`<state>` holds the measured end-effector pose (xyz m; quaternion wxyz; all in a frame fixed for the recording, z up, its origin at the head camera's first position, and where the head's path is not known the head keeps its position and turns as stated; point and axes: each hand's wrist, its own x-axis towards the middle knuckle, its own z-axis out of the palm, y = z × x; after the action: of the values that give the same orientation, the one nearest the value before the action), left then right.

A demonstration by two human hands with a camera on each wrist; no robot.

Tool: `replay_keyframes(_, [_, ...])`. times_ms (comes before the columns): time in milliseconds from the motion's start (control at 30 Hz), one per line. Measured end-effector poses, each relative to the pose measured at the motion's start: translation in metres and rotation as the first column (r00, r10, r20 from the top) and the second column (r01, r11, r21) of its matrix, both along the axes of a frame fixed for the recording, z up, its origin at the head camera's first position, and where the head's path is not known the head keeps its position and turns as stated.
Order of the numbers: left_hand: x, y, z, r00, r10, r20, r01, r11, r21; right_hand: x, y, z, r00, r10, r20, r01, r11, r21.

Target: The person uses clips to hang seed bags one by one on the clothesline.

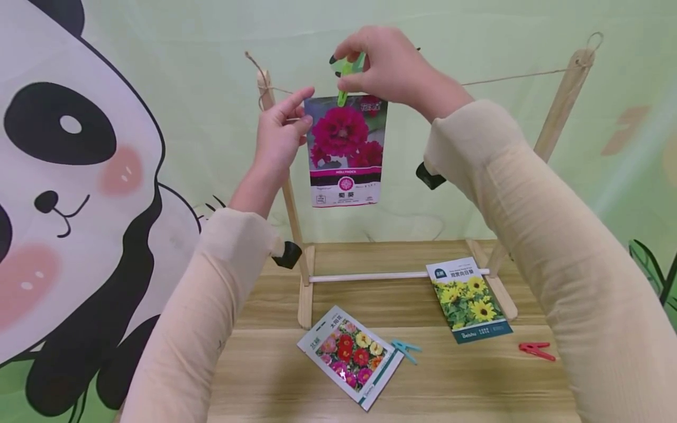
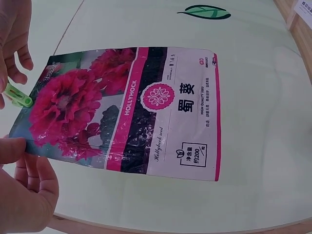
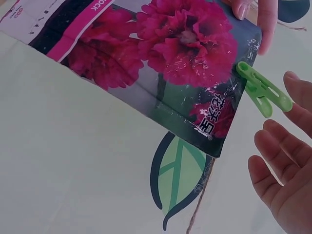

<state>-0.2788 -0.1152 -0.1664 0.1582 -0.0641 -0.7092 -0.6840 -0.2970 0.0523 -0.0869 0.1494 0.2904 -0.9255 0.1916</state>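
A hollyhock seed packet [image 1: 346, 153] with a dark pink flower hangs upright at the twine line [image 1: 518, 77] between two wooden posts. My left hand [image 1: 280, 132] pinches its upper left corner between thumb and fingers; in the left wrist view the packet [image 2: 131, 112] appears sideways. At the packet's top edge sits a green clothespin [image 3: 263, 87], its tip over the packet front. My right hand [image 1: 388, 67] holds the clothespin's handle end between thumb and index finger, the other fingers loosely bent. Behind the packet and hands, the twine is partly hidden.
A wooden rack, with a left post [image 1: 291, 205], right post [image 1: 563, 106] and white crossbar [image 1: 370, 277], stands on the wooden table [image 1: 264, 376]. Lying there are a mixed-flower packet [image 1: 351, 358], a sunflower packet [image 1: 469, 301], a blue clothespin [image 1: 406, 350] and a red clothespin [image 1: 536, 351].
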Motion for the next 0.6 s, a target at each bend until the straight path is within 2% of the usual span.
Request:
replay_keyframes(400, [0.0009,0.0014,-0.0049,0.999,0.027,-0.033,-0.029,0.999,-0.036,-0.0009,0.0047,-0.0037,1.0,0.003,0.001,-0.003,1.0,-0.014])
replay_keyframes(600, [0.0007,0.0034,-0.0056,0.996,0.066,-0.068,-0.069,0.996,-0.051,-0.0018,0.0068,-0.0048,1.0,0.015,-0.019,-0.015,1.0,-0.016])
